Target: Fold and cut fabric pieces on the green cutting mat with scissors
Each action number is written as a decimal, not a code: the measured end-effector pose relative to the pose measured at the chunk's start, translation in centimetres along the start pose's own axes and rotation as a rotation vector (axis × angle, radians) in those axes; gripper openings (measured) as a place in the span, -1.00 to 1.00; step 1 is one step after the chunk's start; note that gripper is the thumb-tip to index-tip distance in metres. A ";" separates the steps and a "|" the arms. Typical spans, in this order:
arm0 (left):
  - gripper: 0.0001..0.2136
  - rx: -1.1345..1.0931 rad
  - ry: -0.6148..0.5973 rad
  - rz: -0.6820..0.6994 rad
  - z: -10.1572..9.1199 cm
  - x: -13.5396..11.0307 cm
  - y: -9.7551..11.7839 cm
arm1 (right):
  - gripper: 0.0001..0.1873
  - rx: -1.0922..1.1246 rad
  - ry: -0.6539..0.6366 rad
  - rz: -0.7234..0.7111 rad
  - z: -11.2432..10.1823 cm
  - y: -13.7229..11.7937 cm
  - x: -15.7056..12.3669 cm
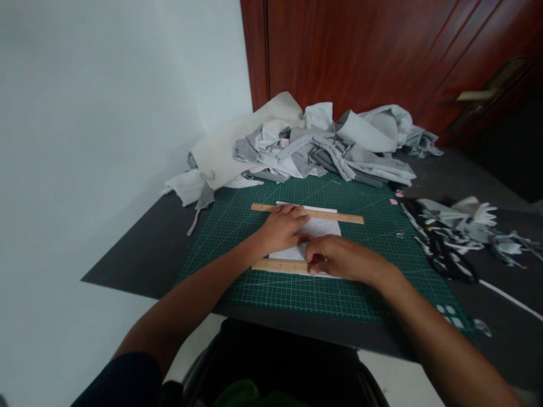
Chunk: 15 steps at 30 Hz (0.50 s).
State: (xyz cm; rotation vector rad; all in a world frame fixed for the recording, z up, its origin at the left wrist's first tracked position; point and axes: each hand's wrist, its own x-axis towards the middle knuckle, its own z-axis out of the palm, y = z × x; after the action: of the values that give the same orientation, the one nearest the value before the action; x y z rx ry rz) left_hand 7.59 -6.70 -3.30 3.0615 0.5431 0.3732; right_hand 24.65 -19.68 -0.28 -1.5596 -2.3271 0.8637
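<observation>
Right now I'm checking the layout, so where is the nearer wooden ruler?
In the head view, the nearer wooden ruler lies just below centre, across the white fabric, with the right hand touching the ruler's right part.

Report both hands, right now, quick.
Left hand: open, laid over the far ruler and white cloth.
Right hand: fingers curled at the near ruler; whether it grips anything cannot be told.
</observation>
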 end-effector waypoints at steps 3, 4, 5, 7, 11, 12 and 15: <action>-0.64 -0.001 0.026 -0.026 0.1 0.0 0.2 | -0.95 -0.002 0.022 -0.016 0.3 -0.2 0.1; -0.65 -0.004 0.030 -0.033 0.1 0.0 0.2 | -0.95 0.006 0.028 -0.022 0.4 -0.2 0.2; -0.66 -0.006 0.035 -0.039 0.1 0.1 0.2 | -0.95 0.014 0.034 -0.028 0.5 -0.3 0.3; -0.66 -0.004 0.047 -0.048 0.2 0.2 0.2 | -0.94 0.032 0.049 -0.042 0.6 -0.4 0.4; -0.67 0.029 0.052 -0.059 0.2 0.3 0.5 | -0.95 0.049 0.053 -0.060 0.7 -0.2 0.7; -0.68 0.036 0.050 -0.067 0.1 0.4 0.7 | -0.95 0.052 0.048 -0.065 0.7 -0.1 0.8; -0.71 0.050 0.023 -0.117 -0.2 0.6 1.7 | -0.93 0.080 0.044 -0.077 0.8 0.4 1.2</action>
State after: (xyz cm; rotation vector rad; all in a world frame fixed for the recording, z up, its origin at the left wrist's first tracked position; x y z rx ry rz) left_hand 8.67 -8.10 -2.92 3.0578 0.7391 0.3984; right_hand 24.11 -18.79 -1.33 -1.4331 -2.2772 0.8839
